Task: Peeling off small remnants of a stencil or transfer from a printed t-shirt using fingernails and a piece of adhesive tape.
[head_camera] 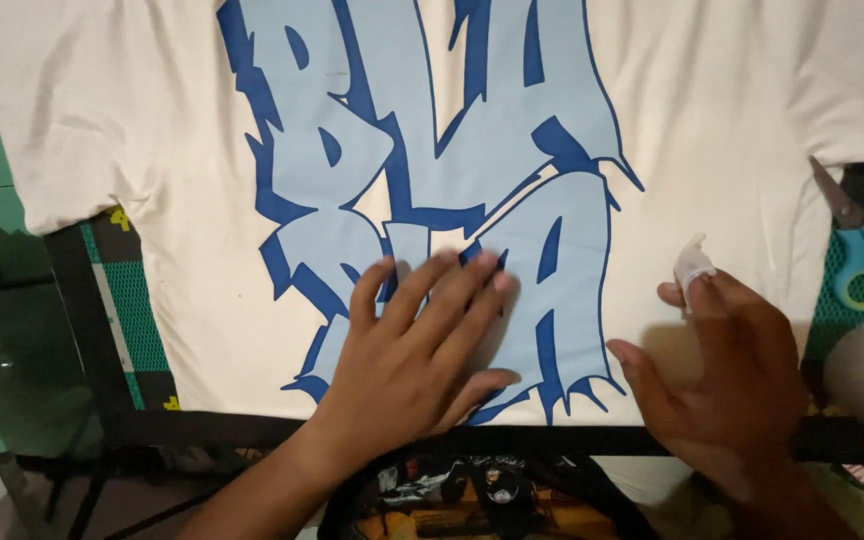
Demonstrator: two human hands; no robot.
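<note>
Fingers [432,290] on shirt [152,150], scissors [862,250] aside

- A cream T-shirt [132,130] with a blue graffiti print covers most of the desk [252,428], lying flat with open room across its upper half.
- The left hand [412,350] lies flat on the lower print; the right hand [732,370], pinching a small white scrap [693,262], blocks the lower right.
- Blue-handled scissors [857,245] lie at the right edge, beside the shirt hem.
- The green cutting mat [137,320] shows bare at left.
</note>
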